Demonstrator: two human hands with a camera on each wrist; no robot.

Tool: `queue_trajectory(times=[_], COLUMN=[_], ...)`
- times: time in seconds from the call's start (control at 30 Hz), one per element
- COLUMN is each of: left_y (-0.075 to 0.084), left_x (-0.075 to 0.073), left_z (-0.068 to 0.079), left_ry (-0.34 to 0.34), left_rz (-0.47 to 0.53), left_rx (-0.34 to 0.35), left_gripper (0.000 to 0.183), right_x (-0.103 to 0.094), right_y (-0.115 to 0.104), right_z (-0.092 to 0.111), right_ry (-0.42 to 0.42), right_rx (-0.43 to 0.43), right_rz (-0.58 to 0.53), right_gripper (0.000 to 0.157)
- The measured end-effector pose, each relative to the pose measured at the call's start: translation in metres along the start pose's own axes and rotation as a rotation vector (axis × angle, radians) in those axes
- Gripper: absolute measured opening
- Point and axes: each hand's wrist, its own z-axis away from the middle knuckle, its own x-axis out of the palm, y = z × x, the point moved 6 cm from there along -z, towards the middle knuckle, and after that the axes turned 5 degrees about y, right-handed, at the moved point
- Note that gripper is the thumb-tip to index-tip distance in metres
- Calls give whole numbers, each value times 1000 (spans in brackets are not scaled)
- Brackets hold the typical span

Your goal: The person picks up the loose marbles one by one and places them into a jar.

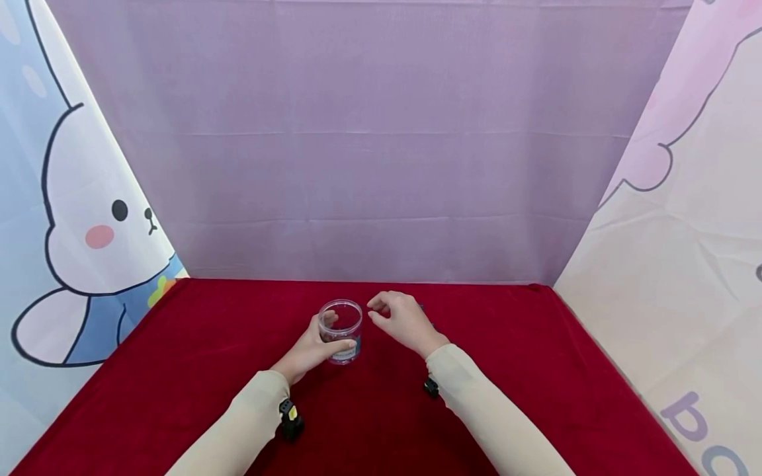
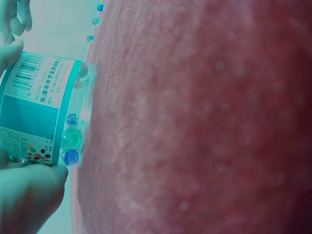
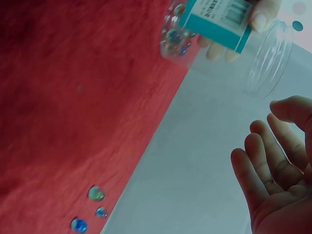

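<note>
My left hand (image 1: 308, 352) grips a clear plastic jar (image 1: 352, 336), thumb across its front and fingers behind it. The jar has no lid on and stands roughly upright. Around it runs a teal and white label (image 2: 35, 115) with a barcode. Several glass marbles (image 3: 173, 36) lie at its bottom, blue and green among them. To the right of the jar's mouth is my right hand (image 1: 406, 322), apart from it. Its fingers (image 3: 278, 163) are loosely bent, and nothing shows in the palm.
Three loose marbles, including a green one (image 3: 96, 193) and a blue one (image 3: 79, 225), lie on the red cloth (image 1: 512, 370) beyond the right hand. A purple curtain (image 1: 369, 165) hangs behind, with cartoon-printed sheets (image 1: 107, 165) at both sides.
</note>
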Motion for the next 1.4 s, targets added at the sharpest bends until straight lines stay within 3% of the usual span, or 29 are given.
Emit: queue_trajectory(times=[0.87, 1.4], left_y=[4, 2], left_x=[3, 4], left_z=[1, -2], left_ry=[-14, -8], left_rz=[-7, -8], left_rx=[16, -2], left_gripper=[92, 95], right_x=[-26, -39], right_y=[58, 102], right_z=[16, 27], right_ry=[29, 31], right_rx=[104, 203], right_rz=[31, 63], right_gripper=[11, 16])
